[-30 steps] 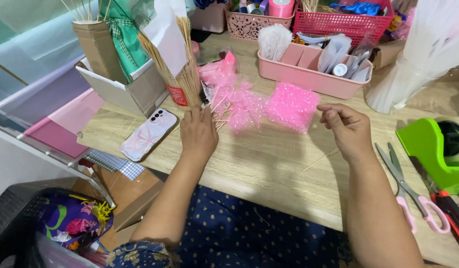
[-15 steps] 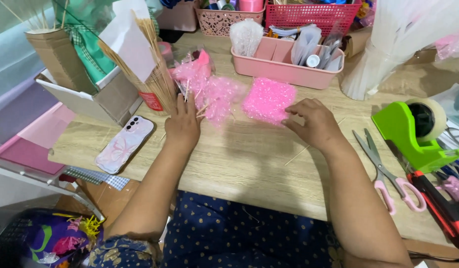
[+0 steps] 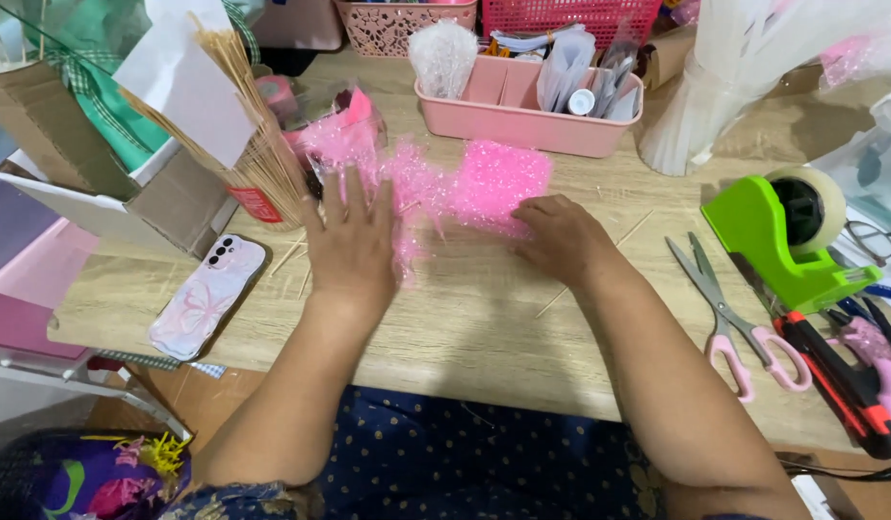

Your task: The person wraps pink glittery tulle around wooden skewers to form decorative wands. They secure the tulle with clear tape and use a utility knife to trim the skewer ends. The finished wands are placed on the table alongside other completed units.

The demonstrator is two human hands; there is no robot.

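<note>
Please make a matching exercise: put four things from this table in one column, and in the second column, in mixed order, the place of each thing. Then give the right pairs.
Things:
1. phone
2. scissors
3. tape dispenser
4. pink glitter mesh

Places:
A. at the fingertips of both hands, left hand and right hand
B. near the table's left edge, left of the left hand
C. flat on the table, between the right forearm and the glue gun
D. at the right side, above the scissors

Pairs: 1-B, 2-C, 3-D, 4-A
</note>
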